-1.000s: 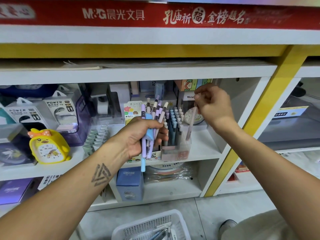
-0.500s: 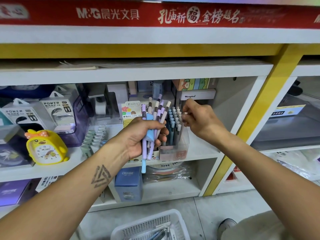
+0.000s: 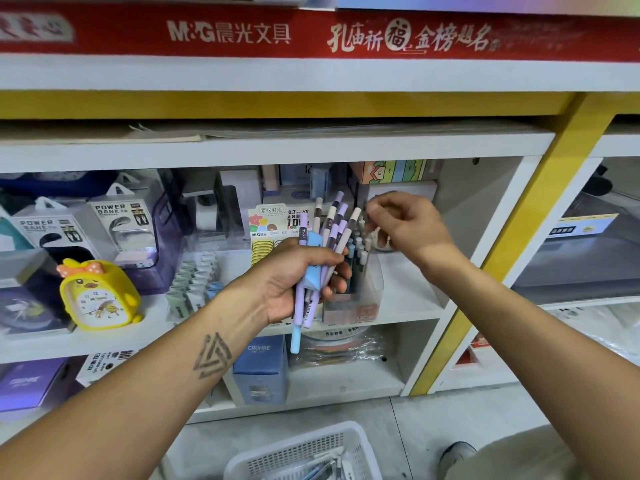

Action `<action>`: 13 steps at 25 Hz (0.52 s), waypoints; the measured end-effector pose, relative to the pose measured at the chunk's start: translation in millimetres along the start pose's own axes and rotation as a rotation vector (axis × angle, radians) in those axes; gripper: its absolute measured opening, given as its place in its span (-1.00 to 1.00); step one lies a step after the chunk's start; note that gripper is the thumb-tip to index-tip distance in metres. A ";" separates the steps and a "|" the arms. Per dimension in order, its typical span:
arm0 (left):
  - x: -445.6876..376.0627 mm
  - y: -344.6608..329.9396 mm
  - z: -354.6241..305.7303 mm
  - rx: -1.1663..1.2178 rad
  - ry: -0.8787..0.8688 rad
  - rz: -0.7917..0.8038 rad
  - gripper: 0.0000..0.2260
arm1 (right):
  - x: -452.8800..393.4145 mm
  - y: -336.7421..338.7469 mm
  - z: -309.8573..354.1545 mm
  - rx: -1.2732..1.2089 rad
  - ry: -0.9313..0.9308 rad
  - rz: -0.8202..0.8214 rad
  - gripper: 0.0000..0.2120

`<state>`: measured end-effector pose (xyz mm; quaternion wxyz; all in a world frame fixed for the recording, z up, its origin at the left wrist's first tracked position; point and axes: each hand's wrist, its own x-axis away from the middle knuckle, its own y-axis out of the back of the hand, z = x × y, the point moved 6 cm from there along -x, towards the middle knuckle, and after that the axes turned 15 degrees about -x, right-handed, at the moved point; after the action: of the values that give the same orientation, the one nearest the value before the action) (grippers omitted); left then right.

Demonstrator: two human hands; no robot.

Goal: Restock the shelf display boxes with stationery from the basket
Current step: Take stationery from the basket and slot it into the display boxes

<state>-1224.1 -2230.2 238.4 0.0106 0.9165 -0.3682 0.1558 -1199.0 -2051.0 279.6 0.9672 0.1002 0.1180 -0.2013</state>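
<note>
Now, only one view is given, from the head camera, looking forward and down at the shelf.

A bunch of pens (image 3: 323, 251) is gripped in the left hand (image 3: 294, 282), with the fingers curled round the middle of it. The pens are held nearly upright, tips tilted a little to the right, and a blue one hangs down lowest. The right hand (image 3: 407, 225) is held up just right of the pen tops. Its fingers are bent toward the thumb, but whether a pen is pinched there cannot be told, because that part is blurred.

Just behind and below the bunch, on the white shelf (image 3: 412, 299), a clear display box (image 3: 356, 289) is seen, already holding pens that stand upright. The box lies down and a little left of the right hand, so the right hand is the nearer one to it. A pen would probably have to be lowered straight down, long way up, into a gap between the standing pens.

Open room is seen to the right of the box. Above it, more boxes sit close.

Down on the floor, the white basket (image 3: 263, 459) is seen with more stationery inside.
</note>
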 end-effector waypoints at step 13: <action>-0.6 11.3 0.4 0.000 0.026 -0.003 -0.90 | -3.4 20.8 9.0 0.190 0.111 -0.124 -0.91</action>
<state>-1232.0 -2238.1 236.8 0.0160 0.9150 -0.3665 0.1678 -1191.7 -2033.2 292.1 0.9311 0.1950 0.1575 -0.2650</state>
